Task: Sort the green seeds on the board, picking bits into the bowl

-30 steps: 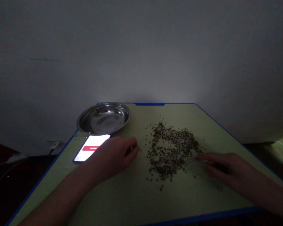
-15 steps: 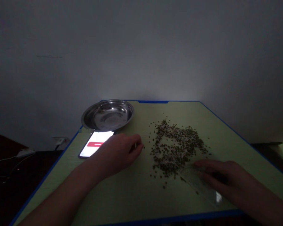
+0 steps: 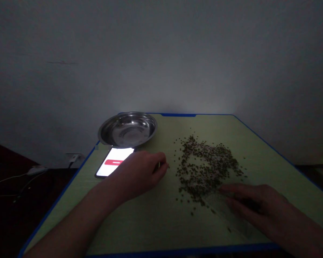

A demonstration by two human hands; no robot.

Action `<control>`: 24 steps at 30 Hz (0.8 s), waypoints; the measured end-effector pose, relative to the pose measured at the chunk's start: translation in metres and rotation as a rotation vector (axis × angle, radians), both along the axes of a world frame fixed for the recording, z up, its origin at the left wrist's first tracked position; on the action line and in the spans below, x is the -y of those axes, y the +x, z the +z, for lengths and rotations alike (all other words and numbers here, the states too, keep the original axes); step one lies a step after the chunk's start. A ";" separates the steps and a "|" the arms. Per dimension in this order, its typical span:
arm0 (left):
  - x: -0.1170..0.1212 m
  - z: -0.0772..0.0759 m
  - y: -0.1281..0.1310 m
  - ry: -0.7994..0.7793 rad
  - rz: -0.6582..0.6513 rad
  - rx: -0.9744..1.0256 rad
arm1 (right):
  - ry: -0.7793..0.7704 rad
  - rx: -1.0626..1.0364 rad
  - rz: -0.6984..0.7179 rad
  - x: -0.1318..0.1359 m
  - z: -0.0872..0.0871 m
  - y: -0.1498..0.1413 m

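Observation:
Small dark green-brown beans mixed with pale grains (image 3: 204,168) lie spread across the right half of the table. My left hand (image 3: 142,170) is closed in a pinch just left of this spread, over the table. A tiny dark speck shows at its fingertips, but what they hold is too small to make out. At the near right edge of the beans, my right hand (image 3: 254,204) grips a see-through plastic piece (image 3: 220,208) between thumb and fingers. Whether that piece is a bag or a box cannot be told; a few beans lie along its near edge.
A shiny steel basin (image 3: 127,130) stands at the back left of the pale green table (image 3: 140,225), which has a blue edge. A lit phone (image 3: 114,161) lies before it, partly behind my left wrist. Behind is a grey wall (image 3: 161,57); cables (image 3: 37,170) lie left.
The whole view has shifted slightly, so the table things appear a little to the right. The bright glint on the plastic piece has faded. Both hands keep nearly the same pose.

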State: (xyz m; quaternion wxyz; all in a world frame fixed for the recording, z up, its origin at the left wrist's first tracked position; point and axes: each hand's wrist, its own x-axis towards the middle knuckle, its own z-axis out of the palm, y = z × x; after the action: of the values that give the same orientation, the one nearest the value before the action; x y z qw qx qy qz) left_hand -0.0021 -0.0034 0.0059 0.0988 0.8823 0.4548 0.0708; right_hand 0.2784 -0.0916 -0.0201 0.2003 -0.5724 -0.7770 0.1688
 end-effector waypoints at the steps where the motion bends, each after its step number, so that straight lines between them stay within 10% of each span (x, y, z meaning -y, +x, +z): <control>1: 0.000 0.000 0.000 0.005 -0.002 0.000 | 0.006 0.006 0.000 0.000 0.000 0.000; 24: 0.000 0.001 0.001 0.000 -0.016 -0.001 | 0.018 0.102 -0.076 0.016 -0.017 0.029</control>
State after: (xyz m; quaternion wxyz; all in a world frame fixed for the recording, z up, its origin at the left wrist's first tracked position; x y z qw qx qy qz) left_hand -0.0010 -0.0030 0.0073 0.0992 0.8860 0.4477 0.0695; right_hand 0.3075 -0.1080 -0.0366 0.1719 -0.6077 -0.7652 0.1248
